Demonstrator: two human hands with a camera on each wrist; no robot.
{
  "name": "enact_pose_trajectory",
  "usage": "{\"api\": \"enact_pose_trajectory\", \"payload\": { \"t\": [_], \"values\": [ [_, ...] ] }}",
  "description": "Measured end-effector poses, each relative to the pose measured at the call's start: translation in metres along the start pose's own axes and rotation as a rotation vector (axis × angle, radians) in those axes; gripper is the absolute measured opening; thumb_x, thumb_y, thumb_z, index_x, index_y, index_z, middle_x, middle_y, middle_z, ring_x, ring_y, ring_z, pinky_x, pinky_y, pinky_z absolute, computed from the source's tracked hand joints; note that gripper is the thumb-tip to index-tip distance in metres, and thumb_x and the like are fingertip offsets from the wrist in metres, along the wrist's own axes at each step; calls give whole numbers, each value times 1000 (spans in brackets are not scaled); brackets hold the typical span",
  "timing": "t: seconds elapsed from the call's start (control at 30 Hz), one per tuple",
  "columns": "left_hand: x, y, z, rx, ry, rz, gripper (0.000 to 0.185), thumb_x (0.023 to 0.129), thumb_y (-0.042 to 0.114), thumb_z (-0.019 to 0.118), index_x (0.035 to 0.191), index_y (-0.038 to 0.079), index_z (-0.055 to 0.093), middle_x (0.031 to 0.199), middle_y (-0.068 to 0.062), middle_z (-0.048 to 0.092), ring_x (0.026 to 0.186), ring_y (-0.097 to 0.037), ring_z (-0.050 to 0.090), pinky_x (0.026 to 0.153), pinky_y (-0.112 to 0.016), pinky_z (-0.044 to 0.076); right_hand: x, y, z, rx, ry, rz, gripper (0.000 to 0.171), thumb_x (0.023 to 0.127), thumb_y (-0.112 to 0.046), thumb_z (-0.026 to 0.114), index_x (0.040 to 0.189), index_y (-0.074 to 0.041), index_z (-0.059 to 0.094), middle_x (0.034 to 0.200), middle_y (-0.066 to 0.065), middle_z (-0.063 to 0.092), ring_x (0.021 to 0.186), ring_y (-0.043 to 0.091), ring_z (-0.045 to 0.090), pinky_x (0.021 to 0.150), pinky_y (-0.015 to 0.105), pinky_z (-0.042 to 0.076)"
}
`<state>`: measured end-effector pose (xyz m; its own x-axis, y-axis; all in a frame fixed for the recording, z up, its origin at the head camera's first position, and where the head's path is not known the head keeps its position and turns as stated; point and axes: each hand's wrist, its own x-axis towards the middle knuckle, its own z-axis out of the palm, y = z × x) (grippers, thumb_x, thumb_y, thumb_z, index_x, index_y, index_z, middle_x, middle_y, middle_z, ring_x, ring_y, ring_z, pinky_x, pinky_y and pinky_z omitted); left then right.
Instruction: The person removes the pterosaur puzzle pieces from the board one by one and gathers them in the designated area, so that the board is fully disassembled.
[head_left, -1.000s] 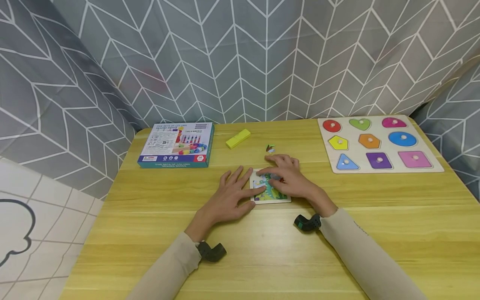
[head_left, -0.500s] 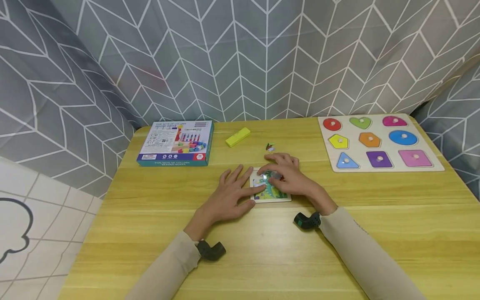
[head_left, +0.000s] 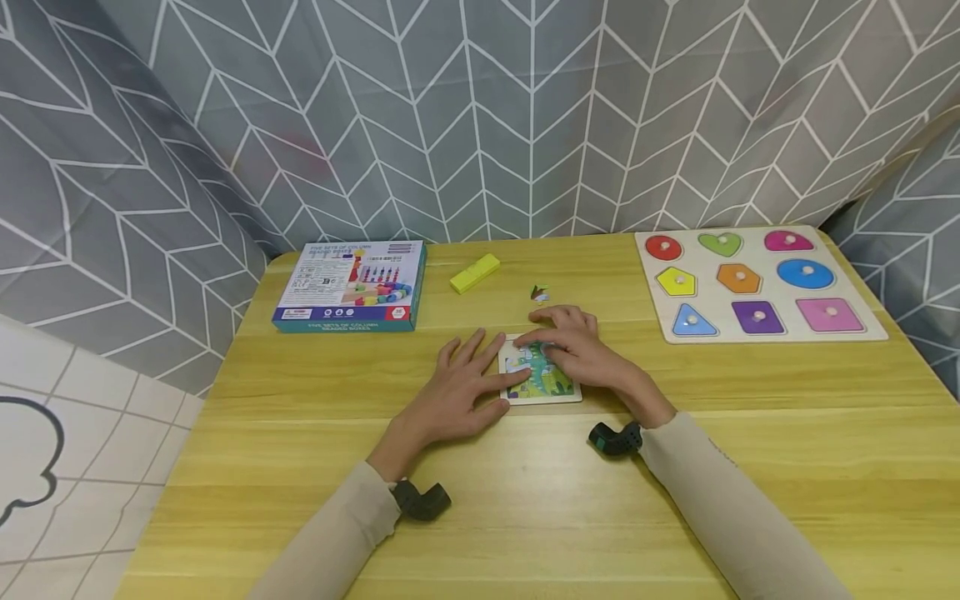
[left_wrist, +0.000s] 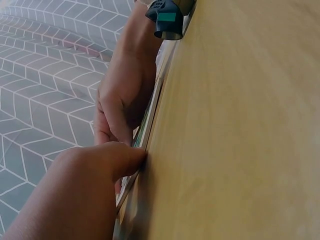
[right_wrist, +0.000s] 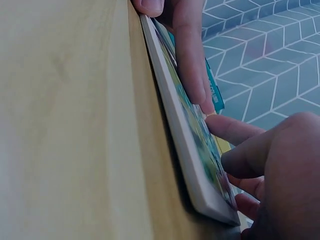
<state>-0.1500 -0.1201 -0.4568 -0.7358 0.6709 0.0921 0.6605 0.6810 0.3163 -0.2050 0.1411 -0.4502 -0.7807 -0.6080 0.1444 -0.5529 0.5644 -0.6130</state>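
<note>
A small jigsaw puzzle [head_left: 551,385] in a pale wooden frame lies flat on the table, its picture mostly green and teal. My left hand [head_left: 467,390] spreads its fingers at the puzzle's left side; the index finger reaches over the picture and the thumb touches the near left corner. From the right, my right hand [head_left: 585,352] lies over the upper part, its thumb and fingertips touching the picture, as the right wrist view also shows. What lies under those fingers is hidden. Just beyond the right hand is a loose puzzle piece [head_left: 540,293] in brown, green and white.
A boxed bead toy [head_left: 348,287] lies at the back left, with a yellow block [head_left: 476,273] to its right. On the right is a shape board [head_left: 761,286] with several knobbed coloured pieces. A grey patterned curtain [head_left: 480,125] hangs behind the wooden table [head_left: 525,517].
My right thumb has shifted slightly up and to the right, showing more of the picture's middle. The left hand and the puzzle frame stay in place.
</note>
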Motion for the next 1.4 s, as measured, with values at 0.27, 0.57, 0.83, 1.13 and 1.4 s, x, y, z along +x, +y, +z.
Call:
{"api": "enact_pose_trajectory", "payload": {
  "t": [0.27, 0.57, 0.83, 1.13, 1.4],
  "values": [
    [0, 0, 2, -12, 14, -7, 48, 104, 45, 45, 151, 43, 47, 171, -9, 21, 159, -40, 10, 122, -66, 10, 0, 3, -5, -19, -37, -10, 45, 100, -2, 50, 133, -26, 69, 154, 14, 46, 144, 37, 28, 100, 55, 21],
    [2, 3, 4, 30, -18, -17, 51, 105, 42, 40, 155, 45, 38, 173, -7, 15, 160, -39, 7, 121, -67, 8, 0, -1, -7, -81, -43, -27, 46, 101, -3, 49, 135, -27, 68, 153, 16, 45, 143, 38, 29, 99, 55, 22],
    [3, 4, 4, 32, -29, -31, 50, 105, 41, 37, 155, 46, 38, 173, -6, 13, 160, -38, 6, 122, -66, 7, 0, 1, -4, -68, -45, -11, 44, 101, -2, 49, 131, -27, 69, 153, 17, 44, 144, 39, 27, 101, 56, 21],
    [2, 5, 3, 28, -25, -28, 50, 104, 41, 39, 154, 46, 39, 173, -6, 15, 160, -39, 7, 121, -67, 8, 0, 2, -4, 6, -21, -1, 38, 100, -3, 54, 125, -27, 70, 152, 15, 47, 144, 38, 29, 100, 55, 21],
    [2, 6, 2, 15, -29, -36, 50, 104, 41, 39, 154, 46, 38, 173, -6, 15, 160, -39, 7, 122, -67, 7, -1, 3, -2, 36, 33, -44, 37, 99, -2, 58, 124, -25, 73, 140, 14, 56, 136, 36, 36, 98, 53, 22]
  ]
}}
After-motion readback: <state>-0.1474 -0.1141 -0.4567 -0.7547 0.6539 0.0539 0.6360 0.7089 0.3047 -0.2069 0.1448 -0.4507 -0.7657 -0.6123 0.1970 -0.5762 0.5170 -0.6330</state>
